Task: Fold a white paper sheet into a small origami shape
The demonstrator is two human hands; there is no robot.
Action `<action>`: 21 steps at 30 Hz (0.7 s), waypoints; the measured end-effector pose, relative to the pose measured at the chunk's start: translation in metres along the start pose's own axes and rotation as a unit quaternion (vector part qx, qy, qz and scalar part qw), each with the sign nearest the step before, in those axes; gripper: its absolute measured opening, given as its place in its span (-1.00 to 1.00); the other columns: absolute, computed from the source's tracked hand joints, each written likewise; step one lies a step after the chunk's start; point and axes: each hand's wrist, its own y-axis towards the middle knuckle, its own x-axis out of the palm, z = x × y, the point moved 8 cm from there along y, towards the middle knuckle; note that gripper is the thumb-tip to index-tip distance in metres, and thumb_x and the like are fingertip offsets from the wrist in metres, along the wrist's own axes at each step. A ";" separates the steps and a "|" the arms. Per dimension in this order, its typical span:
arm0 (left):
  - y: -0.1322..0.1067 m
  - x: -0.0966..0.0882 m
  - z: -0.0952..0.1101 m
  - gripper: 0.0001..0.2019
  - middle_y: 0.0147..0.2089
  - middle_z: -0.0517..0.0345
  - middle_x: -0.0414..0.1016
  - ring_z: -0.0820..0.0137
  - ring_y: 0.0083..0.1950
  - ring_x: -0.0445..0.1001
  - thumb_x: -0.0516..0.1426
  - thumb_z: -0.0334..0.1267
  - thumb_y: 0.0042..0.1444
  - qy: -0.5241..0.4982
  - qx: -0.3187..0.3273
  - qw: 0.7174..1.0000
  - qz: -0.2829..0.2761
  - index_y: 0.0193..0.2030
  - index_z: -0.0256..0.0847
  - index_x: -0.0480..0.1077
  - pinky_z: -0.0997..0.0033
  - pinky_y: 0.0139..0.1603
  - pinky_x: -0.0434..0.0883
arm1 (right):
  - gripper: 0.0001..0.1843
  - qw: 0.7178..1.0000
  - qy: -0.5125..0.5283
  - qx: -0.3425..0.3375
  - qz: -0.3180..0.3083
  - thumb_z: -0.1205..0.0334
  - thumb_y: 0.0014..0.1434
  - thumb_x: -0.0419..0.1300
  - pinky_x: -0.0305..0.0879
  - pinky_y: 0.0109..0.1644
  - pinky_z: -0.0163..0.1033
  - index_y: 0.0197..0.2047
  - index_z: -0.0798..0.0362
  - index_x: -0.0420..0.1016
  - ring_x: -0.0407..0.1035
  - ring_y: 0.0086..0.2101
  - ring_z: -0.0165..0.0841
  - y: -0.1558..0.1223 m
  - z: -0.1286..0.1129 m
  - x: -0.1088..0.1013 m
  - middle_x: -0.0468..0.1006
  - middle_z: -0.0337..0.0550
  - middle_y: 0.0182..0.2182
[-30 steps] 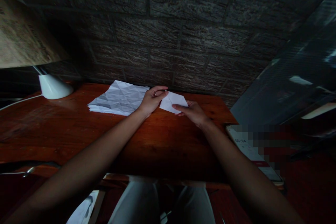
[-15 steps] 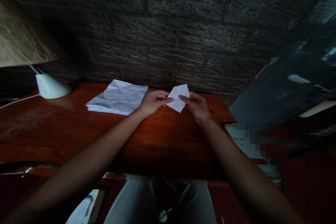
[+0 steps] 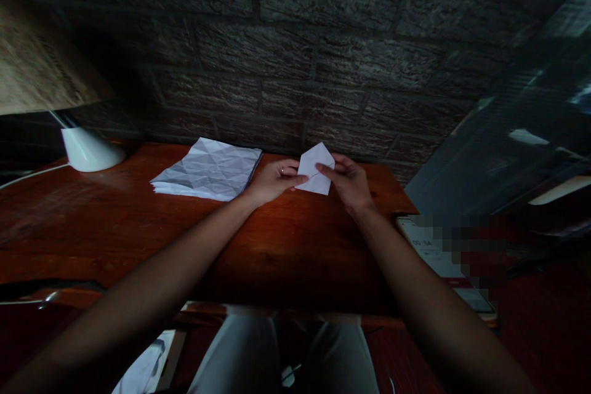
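Observation:
A small folded white paper (image 3: 314,170) is held up just above the far part of the wooden desk (image 3: 138,228). My left hand (image 3: 273,180) pinches its left edge, fingers closed, a ring on one finger. My right hand (image 3: 348,183) grips its right side, thumb across the front. Left of my hands a stack of creased white sheets (image 3: 209,168) lies flat on the desk, close to my left hand but apart from it.
A lamp with a white base (image 3: 87,150) and a tan shade (image 3: 37,68) stands at the desk's far left. A brick wall rises right behind the desk. A white pad or device (image 3: 438,255) lies at the right edge. My lap shows below the front edge.
The folded paper lay on the desk under both hands a second ago. Both hands have lifted it, turned it upright and closed in on its sides.

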 end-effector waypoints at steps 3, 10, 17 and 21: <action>0.001 -0.002 0.000 -0.62 -0.21 0.08 0.70 0.41 -0.29 0.57 0.41 -0.14 -0.01 -0.012 0.007 1.000 0.015 -0.05 -0.22 0.58 0.44 -0.30 0.45 | -0.40 0.999 -0.002 0.025 -0.032 -0.02 -0.14 0.57 0.53 -0.05 -0.13 -0.05 0.01 0.59 0.59 -0.17 -0.24 -0.003 0.003 0.007 0.73 -0.09 -0.13; 0.002 -0.007 0.001 -0.62 -0.17 0.02 0.71 0.41 -0.27 0.55 0.42 -0.11 0.00 -0.033 0.002 0.999 0.042 -0.08 -0.26 0.60 0.43 -0.29 0.43 | -0.54 0.990 -0.025 0.092 -0.104 0.05 -0.16 0.57 0.50 -0.20 -0.20 -0.18 0.03 0.64 0.58 -0.32 -0.32 -0.010 0.014 0.019 0.73 -0.10 -0.24; 0.000 -0.004 -0.001 -0.67 -0.14 -0.03 0.70 0.38 -0.20 0.59 0.38 -0.11 0.06 -0.043 -0.026 0.998 0.042 -0.10 -0.27 0.62 0.41 -0.25 0.46 | -0.59 0.995 -0.038 0.054 -0.072 0.08 -0.13 0.54 0.46 -0.24 -0.18 -0.20 0.03 0.62 0.54 -0.35 -0.33 -0.005 0.008 0.014 0.70 -0.12 -0.31; 0.000 -0.002 -0.001 -0.71 -0.17 -0.01 0.70 0.40 -0.22 0.59 0.35 -0.14 0.09 -0.042 -0.021 0.998 0.031 -0.10 -0.26 0.62 0.41 -0.23 0.47 | -0.62 0.997 -0.044 0.034 -0.060 0.15 -0.12 0.51 0.44 -0.27 -0.19 -0.21 0.04 0.58 0.51 -0.36 -0.33 -0.004 0.006 0.014 0.68 -0.13 -0.34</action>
